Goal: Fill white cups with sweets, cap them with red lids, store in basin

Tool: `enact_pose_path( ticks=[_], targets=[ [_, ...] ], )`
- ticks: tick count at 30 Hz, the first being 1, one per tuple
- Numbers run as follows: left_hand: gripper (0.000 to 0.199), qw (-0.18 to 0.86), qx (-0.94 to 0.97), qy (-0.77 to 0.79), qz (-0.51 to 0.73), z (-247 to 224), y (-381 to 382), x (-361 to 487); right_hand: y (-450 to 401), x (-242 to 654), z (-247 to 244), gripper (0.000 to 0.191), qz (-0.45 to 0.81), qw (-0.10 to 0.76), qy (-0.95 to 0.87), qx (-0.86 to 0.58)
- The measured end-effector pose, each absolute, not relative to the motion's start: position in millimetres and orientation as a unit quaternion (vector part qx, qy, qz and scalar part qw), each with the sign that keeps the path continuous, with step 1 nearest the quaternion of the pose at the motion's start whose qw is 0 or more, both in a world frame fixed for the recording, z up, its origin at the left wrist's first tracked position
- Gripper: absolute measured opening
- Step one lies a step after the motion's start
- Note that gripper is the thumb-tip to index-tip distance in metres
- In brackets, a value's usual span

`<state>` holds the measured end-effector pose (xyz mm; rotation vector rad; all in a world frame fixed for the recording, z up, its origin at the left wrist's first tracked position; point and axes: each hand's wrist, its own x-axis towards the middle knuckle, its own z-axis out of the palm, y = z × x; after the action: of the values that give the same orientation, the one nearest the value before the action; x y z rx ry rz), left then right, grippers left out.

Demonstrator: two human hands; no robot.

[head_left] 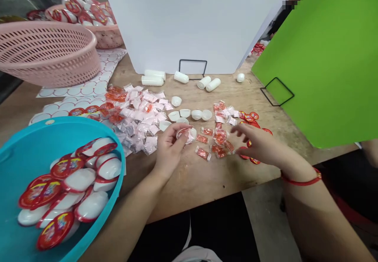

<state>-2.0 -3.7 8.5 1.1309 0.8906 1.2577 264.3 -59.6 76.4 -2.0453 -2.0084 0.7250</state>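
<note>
My left hand [173, 145] is closed around a small white plastic cup [191, 135], and a pinkish packet shows at the cup's mouth. To the right, my right hand [256, 142] hovers with its fingers apart and nothing visible in them. Beneath and beside it lie orange-red wrapped packets [221, 136] and round red lids [254, 125]. Several empty white cups [206, 115] sit just beyond my left hand. A heap of pale pink and clear packets [141, 112] spreads to the left of that hand.
A turquoise basin [118, 151] at lower left holds several filled white cups with red lids. Behind it stands a pink basket [53, 67]. White stacked cups [152, 80] lie before an upright white board [183, 21]. A green board [321, 65] stands on the right.
</note>
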Motion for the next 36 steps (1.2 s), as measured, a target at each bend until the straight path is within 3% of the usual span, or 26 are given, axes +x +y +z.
enact_pose_path(
  ticks=[3,6,12,14,17,19,23,28,36],
  targets=[
    [0.018,0.59,0.439,0.363,0.572,8,1,-5,-64,297,71,0.044,0.209,-0.099,-0.697,-0.679],
    [0.025,0.604,0.401,0.348,0.595,5,8,-7,-62,305,65,0.029,0.229,-0.111,-0.718,-0.647],
    [0.032,0.626,0.382,0.346,0.585,4,13,-9,-51,302,71,0.011,0.193,-0.044,-0.745,-0.637],
    [0.034,0.642,0.378,0.352,0.567,8,11,-8,-44,286,75,0.008,0.158,0.057,-0.744,-0.647],
    [0.038,0.668,0.382,0.361,0.526,17,5,-6,-32,237,80,0.016,0.065,0.31,-0.725,-0.612],
    [0.04,0.676,0.396,0.364,0.504,22,2,-5,-23,199,77,0.01,0.027,0.4,-0.746,-0.532],
    [0.039,0.664,0.402,0.375,0.506,25,3,-9,0,155,62,0.019,0.088,0.377,-0.845,-0.37],
    [0.038,0.661,0.394,0.392,0.504,21,8,-13,18,155,41,0.047,0.135,0.367,-0.868,-0.306],
    [0.048,0.7,0.408,0.4,0.428,17,8,-13,18,160,22,0.043,0.198,0.363,-0.857,-0.308]
  ],
)
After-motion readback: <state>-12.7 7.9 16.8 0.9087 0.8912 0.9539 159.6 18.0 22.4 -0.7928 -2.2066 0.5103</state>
